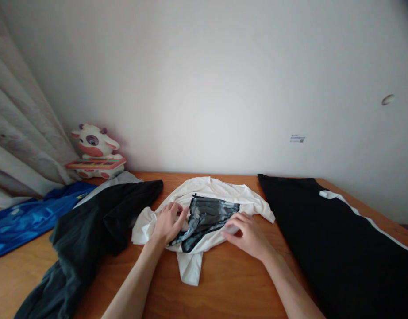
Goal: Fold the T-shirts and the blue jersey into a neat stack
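Note:
A white long-sleeved shirt (210, 184) lies bunched on the wooden table, with a grey and black printed panel (212, 215) on its front. One white sleeve end hangs toward me below the panel. My left hand (169, 223) rests on the shirt at the panel's left edge, its thumb apart from the curved fingers. At the lower right edge of the shirt is my right hand (245, 232); white cloth shows between its thumb and fingers. Parts of the shirt under both hands are hidden.
Dark crumpled clothing (91, 221) and a shiny blue garment (34, 217) lie on the left. Black cloth with a white stripe (323, 239) spreads over the right side. A toy cow with a keyboard (96, 153) stands at the back left, beside a curtain (21, 119). A wall closes off the back.

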`<state>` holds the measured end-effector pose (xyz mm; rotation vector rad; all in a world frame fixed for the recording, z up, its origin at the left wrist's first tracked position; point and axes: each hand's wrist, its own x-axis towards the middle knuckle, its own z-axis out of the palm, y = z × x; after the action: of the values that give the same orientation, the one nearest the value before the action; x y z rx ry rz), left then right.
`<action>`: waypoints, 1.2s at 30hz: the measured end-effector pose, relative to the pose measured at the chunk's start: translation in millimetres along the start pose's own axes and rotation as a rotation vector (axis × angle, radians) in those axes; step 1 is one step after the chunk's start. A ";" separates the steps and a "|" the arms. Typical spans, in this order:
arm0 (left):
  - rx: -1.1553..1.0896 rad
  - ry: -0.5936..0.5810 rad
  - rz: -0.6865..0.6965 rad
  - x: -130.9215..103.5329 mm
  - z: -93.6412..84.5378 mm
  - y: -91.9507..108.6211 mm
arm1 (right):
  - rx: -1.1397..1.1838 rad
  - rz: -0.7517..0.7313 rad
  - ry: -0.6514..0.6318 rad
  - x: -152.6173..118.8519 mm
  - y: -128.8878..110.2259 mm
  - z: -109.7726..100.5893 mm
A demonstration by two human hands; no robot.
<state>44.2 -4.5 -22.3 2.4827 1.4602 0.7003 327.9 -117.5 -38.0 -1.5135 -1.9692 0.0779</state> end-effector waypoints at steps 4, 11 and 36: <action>-0.040 -0.100 0.276 -0.7 -9.3 5.5 | 0.047 -0.054 -0.125 3.0 -24.2 11.1; -0.125 -0.122 0.261 -1.3 -12.4 1.0 | 0.129 0.297 0.180 3.7 0.4 20.7; -1.304 -0.479 -0.136 -6.9 3.8 58.9 | 0.718 0.333 0.043 2.7 -44.3 31.4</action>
<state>89.0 -39.7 -5.5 1.3572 0.5975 0.6381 273.8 -119.6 -43.1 -1.3033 -1.3999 0.7943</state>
